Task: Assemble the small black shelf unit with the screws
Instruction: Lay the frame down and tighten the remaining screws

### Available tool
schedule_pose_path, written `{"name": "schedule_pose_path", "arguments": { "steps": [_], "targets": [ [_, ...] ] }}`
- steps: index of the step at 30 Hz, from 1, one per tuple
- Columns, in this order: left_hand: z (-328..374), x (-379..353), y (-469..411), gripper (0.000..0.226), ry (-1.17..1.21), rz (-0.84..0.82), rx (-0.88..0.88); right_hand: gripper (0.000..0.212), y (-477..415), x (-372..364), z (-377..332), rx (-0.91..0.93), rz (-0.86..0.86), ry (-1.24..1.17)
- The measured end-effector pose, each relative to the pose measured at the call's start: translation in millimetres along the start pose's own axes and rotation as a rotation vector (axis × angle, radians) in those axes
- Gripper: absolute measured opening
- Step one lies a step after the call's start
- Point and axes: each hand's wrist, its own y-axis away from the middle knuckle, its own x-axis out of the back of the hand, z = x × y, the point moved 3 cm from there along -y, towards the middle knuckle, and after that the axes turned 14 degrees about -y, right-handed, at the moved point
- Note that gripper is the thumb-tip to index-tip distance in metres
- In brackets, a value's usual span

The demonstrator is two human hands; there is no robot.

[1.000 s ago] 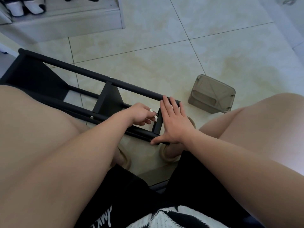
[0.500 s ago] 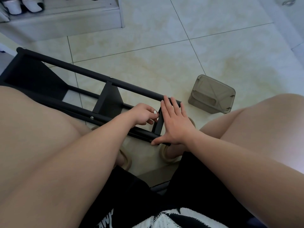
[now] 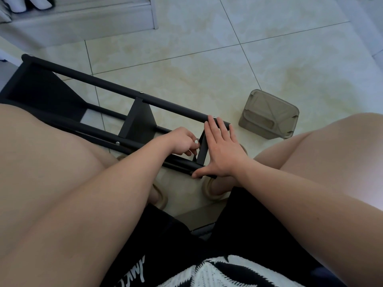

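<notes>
The black shelf unit (image 3: 116, 90) lies on its side across the tiled floor, its long tubes running from upper left to centre. A middle panel (image 3: 138, 121) sits between the tubes, and silver screw heads show on the far and near tubes. My right hand (image 3: 221, 150) lies flat with straight fingers over the end panel (image 3: 202, 150), fingertips on the far tube, thumb on the near tube's end. My left hand (image 3: 183, 140) has curled fingers pinching a small silver screw (image 3: 195, 141) against the inner face of that end panel.
A translucent grey plastic box (image 3: 269, 114) stands on the floor to the right of the shelf's end. My bare knees frame the view left and right, with sandalled feet under the shelf. A white step or cabinet base (image 3: 83, 27) runs along the top left.
My left hand has shifted slightly at the end panel, its fingers turning at the screw. My right hand keeps its flat hold. The view has tilted a little.
</notes>
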Motion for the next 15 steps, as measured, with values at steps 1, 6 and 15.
{"name": "schedule_pose_path", "arguments": {
  "steps": [1,6,15],
  "targets": [
    [0.3,0.9,0.1,0.017,0.013,0.001,0.0,0.158,-0.5,0.1,0.2,0.0,0.0,0.001],
    [1.1,2.4,-0.7,0.016,0.028,-0.001,0.002,0.158,-1.4,0.6,2.0,0.002,0.002,-0.008],
    [2.3,0.1,0.1,0.018,-0.018,-0.03,0.011,0.158,-1.7,-1.0,1.4,0.0,0.006,-0.006]
  ]
}}
